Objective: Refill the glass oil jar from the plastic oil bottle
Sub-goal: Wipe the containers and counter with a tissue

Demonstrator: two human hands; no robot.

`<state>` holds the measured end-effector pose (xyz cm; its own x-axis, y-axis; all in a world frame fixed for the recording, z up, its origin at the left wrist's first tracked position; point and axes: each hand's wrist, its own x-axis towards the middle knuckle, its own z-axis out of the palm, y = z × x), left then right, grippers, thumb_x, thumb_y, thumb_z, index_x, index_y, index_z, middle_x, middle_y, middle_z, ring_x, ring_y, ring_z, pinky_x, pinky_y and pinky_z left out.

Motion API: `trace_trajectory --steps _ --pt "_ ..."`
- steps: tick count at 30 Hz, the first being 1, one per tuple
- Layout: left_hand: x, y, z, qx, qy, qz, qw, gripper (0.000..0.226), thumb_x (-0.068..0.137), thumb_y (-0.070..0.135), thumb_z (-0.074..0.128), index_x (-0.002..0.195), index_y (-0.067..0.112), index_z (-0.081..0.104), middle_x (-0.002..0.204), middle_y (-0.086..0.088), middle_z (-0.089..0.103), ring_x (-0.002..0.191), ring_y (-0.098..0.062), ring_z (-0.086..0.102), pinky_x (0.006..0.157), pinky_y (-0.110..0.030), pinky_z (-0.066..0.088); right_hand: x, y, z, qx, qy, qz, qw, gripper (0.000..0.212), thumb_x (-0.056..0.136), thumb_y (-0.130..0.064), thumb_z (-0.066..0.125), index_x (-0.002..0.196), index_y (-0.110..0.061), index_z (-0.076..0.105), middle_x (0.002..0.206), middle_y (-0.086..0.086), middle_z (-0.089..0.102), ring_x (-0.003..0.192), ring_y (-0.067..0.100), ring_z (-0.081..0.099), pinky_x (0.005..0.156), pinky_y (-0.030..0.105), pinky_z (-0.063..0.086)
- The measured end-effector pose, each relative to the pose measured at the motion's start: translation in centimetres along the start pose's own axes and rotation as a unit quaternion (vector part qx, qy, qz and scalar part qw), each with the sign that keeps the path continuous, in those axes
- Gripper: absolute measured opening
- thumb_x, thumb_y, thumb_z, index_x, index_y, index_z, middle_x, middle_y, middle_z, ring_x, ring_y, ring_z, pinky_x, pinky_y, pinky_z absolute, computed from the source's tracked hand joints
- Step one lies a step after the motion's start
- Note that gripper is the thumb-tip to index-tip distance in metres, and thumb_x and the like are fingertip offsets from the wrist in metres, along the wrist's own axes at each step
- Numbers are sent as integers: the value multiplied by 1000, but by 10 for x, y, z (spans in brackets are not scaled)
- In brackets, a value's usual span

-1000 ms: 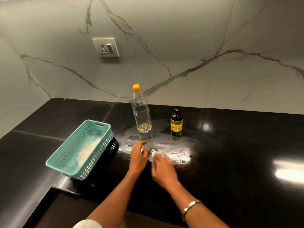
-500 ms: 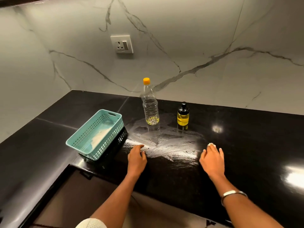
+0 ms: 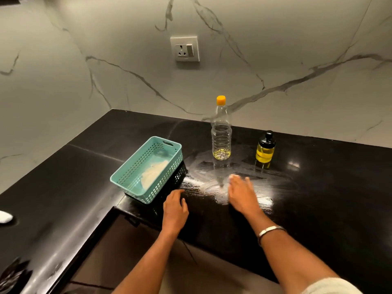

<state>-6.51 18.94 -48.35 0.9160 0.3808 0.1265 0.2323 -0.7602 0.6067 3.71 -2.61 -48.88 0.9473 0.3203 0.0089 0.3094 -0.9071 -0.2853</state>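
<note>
A clear plastic oil bottle with an orange cap stands upright near the back wall, with a little yellow oil at its bottom. To its right stands the small glass oil jar, black-lidded and about half full of yellow oil. My right hand lies flat and blurred on the smeared black countertop in front of the bottle. It presses on a white cloth, of which only a bit shows at the fingertips. My left hand rests on the counter's front edge, fingers loosely apart, holding nothing.
A teal perforated basket with a pale cloth inside sits tilted on a black basket, left of my hands. A wall socket is above. A small white object lies at the far left. The counter has a recessed cut-out below my left arm.
My right hand has swept from the right back to the left across the smeared patch, ending in front of the bottle. The left hand has stayed at the counter edge. The view has shifted left.
</note>
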Motion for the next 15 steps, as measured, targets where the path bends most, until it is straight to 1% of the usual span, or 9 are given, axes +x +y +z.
trace_trajectory --steps 2,4,6,7,8,10,12,13,15 --pt "3 -1 0 -8 -8 11 1000 33 95 15 50 127 16 55 128 3 55 122 -14 49 107 -33 35 0 22 -3 8 10 98 995 53 101 -31 22 149 -8 27 157 5 26 146 16 18 121 39 6" --pt "7 -2 -1 -10 -12 18 1000 33 95 15 50 128 15 55 128 4 55 122 -13 49 107 -32 36 0 5 -2 44 16 119 992 56 100 -35 26 147 -6 29 156 9 27 146 19 19 121 40 9" --pt "12 -4 0 -7 -13 20 1000 32 95 14 51 126 15 56 126 3 56 119 -14 50 104 -30 36 -7 -36 7 101 0 84 991 52 98 -36 33 143 -9 35 153 8 32 142 23 25 118 39 20" --pt "14 -5 0 -6 -12 23 1000 31 94 13 51 125 14 57 124 2 57 118 -15 51 103 -30 37 -11 -60 15 117 -16 47 992 51 97 -37 36 142 -12 36 152 6 33 141 24 27 116 38 22" --pt "16 -6 1 -7 -7 27 1000 30 93 12 51 122 13 58 122 1 58 116 -16 53 102 -32 39 -14 -83 24 119 -35 -6 992 53 96 -38 37 143 -14 35 152 4 33 141 25 27 116 37 21" --pt "20 -6 0 -18 5 22 1000 28 92 11 52 119 12 60 119 -1 60 113 -18 55 101 -35 42 -20 -116 34 79 -84 -145 983 55 94 -34 39 146 -15 35 153 2 33 143 21 25 119 34 12" --pt "20 -6 -3 -25 15 10 1000 28 92 11 51 120 12 59 120 0 60 113 -17 54 102 -35 42 -17 -119 33 35 -105 -232 966 53 96 -30 39 147 -14 35 153 1 33 144 14 22 121 34 3" --pt "20 -7 -5 -25 17 5 1000 29 93 10 51 121 13 59 121 0 59 114 -16 53 102 -33 41 -14 -112 27 21 -91 -238 967 50 98 -29 36 146 -15 35 154 -1 33 144 13 22 121 36 3" --pt "19 -10 -9 -26 13 3 1000 31 94 11 50 124 12 57 123 1 57 117 -14 51 102 -28 38 -1 -88 18 40 -57 -156 985 45 101 -28 32 144 -19 38 152 -4 35 143 18 26 120 39 11"
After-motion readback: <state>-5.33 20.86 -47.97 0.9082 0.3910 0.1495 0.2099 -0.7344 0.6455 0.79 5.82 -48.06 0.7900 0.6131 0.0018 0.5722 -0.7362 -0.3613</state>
